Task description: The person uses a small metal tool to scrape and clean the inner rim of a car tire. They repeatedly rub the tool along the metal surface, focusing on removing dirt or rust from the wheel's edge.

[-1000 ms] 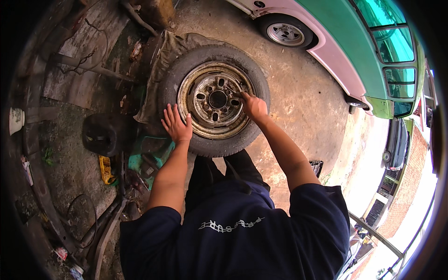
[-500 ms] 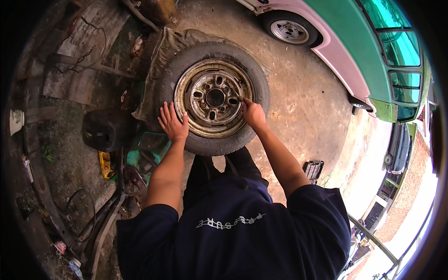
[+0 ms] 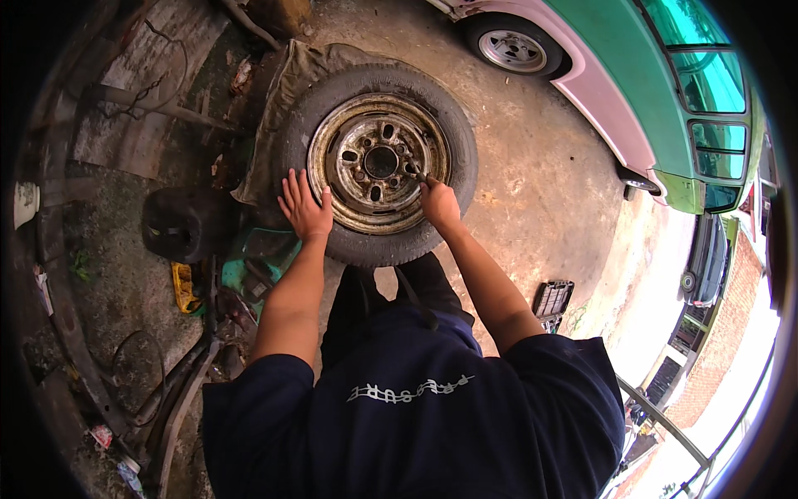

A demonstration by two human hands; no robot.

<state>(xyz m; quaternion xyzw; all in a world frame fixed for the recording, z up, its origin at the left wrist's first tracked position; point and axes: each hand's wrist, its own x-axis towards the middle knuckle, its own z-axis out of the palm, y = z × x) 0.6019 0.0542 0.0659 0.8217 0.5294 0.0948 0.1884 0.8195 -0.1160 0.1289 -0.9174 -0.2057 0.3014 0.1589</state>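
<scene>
A worn black tyre [image 3: 455,125] on a rusty, dirt-stained steel rim [image 3: 337,190] lies flat in front of me. My left hand [image 3: 306,209] rests spread on the near left of the tyre, its fingers reaching toward the rim's edge. In my right hand [image 3: 440,204] is a slim dark tool [image 3: 421,175], its kind too small to make out. Closed fingers wrap most of it, and its tip points at the rim's face near the right-hand slot. Beneath the tyre's far left side is a crumpled grey-brown cloth [image 3: 270,125].
On the left are a black plastic container [image 3: 179,224], a green plastic piece [image 3: 249,259], a yellow piece [image 3: 184,289] and metal bars [image 3: 170,391]. A green and pink van [image 3: 607,108] is parked at the far right. A black crate-like object [image 3: 551,301] lies on the concrete.
My right hand and the tool have shifted slightly left and nearer, with the tip still by the right-hand slot. My left hand stays spread on the tyre. The whole view has shifted slightly.
</scene>
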